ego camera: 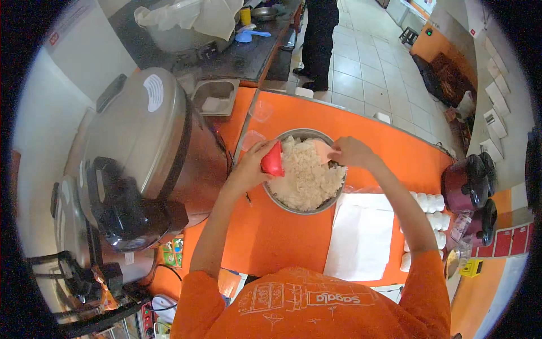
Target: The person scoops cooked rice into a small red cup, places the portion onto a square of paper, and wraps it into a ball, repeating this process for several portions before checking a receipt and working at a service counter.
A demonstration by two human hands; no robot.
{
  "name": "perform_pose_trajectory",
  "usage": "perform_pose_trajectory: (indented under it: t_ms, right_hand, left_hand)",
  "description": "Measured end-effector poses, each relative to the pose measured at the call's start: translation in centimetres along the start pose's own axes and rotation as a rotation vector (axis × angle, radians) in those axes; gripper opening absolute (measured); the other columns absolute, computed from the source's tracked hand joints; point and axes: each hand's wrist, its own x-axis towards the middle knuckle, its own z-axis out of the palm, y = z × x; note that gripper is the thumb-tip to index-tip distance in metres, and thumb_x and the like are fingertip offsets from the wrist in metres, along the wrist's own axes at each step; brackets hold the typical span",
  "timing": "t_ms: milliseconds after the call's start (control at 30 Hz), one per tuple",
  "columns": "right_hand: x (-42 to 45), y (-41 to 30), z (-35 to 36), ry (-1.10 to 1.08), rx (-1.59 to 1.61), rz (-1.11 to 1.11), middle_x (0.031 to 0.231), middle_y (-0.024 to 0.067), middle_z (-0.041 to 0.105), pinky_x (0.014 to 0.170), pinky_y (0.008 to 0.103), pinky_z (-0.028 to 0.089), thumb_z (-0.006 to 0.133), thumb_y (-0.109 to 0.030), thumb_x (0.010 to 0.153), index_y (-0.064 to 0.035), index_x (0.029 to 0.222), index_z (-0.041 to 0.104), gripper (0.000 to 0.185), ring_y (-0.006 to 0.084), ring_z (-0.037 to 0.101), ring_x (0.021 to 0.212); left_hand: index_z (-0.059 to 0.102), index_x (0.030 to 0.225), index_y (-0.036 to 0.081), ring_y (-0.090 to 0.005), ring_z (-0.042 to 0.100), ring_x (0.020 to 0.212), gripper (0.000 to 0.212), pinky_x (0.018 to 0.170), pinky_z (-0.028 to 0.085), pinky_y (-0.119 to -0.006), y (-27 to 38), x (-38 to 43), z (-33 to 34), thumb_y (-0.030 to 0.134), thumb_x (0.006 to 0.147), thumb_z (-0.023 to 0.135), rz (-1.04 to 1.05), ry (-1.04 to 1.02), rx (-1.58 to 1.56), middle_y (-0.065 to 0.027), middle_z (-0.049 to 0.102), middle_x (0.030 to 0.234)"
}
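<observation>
A round metal bowl heaped with cooked white rice stands on the orange counter before me. My left hand grips a small red plastic cup, tilted over the bowl's left side. At the bowl's upper right, my right hand holds a pale pink rice paddle, its blade against the rice. Whether rice is inside the red cup cannot be seen.
Large rice cookers stand at the left. White paper sheets and several white wrapped bundles lie right of the bowl. A metal pan sits beyond. A person in dark trousers stands past the counter.
</observation>
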Motion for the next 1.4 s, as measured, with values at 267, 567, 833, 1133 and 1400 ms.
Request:
perform_pose_trajectory:
  t_ms: [267,567,833,1133,1400]
  right_hand:
    - [-4.2,-9.6,8.9,0.517,-0.614,-0.265,0.06,0.0052,0.056,0.044,0.0294,0.047,0.054,-0.008,0.072,-0.0013,0.08,0.055,0.01,0.0175,0.061,0.055]
    - [-10.1,-7.7,1.5,0.289,-0.364,-0.134,0.065,0.0152,0.059,0.053,0.038,0.049,0.057,-0.016,0.077,0.0006,0.077,0.058,0.017,0.0268,0.062,0.061]
    - [-11.9,-4.6,3.7,0.026,-0.049,0.078,0.074,0.0223,0.06,0.067,0.0453,0.047,0.056,-0.026,0.082,0.0033,0.08,0.061,0.03,0.0362,0.06,0.073]
    - [-11.5,-2.5,7.1,0.21,0.364,0.051,0.074,0.0259,0.058,0.066,0.0463,0.046,0.054,-0.028,0.082,0.0053,0.078,0.057,0.034,0.041,0.059,0.073]
    - [-10.8,-5.3,8.9,0.319,0.37,0.02,0.077,0.0258,0.059,0.066,0.0476,0.046,0.051,-0.027,0.084,0.0055,0.081,0.055,0.033,0.0398,0.06,0.073]
  left_hand:
    - [0.037,0.133,0.011,-0.0314,0.044,0.115,0.091,0.095,0.04,-0.037,0.6,0.1,0.4,0.01,0.053,0.081,-0.008,0.027,-0.021,-0.0147,0.044,0.125]
    - [0.044,0.127,0.009,-0.0321,0.046,0.113,0.085,0.094,0.041,-0.037,2.4,3.0,-1.5,0.015,0.051,0.081,0.249,-0.349,0.16,-0.0148,0.046,0.123]
    - [0.047,0.125,0.01,-0.0309,0.047,0.112,0.083,0.095,0.04,-0.037,3.6,0.7,2.0,0.016,0.05,0.081,0.158,-0.44,0.158,-0.0137,0.048,0.122]
    - [0.05,0.122,0.01,-0.0296,0.049,0.111,0.081,0.095,0.04,-0.038,4.2,0.2,2.4,0.019,0.048,0.081,0.107,-0.368,0.033,-0.0121,0.051,0.119]
    - [0.049,0.12,0.011,-0.0311,0.048,0.11,0.079,0.095,0.039,-0.039,5.7,-1.1,2.5,0.022,0.049,0.082,0.042,-0.294,0.131,-0.0121,0.05,0.119]
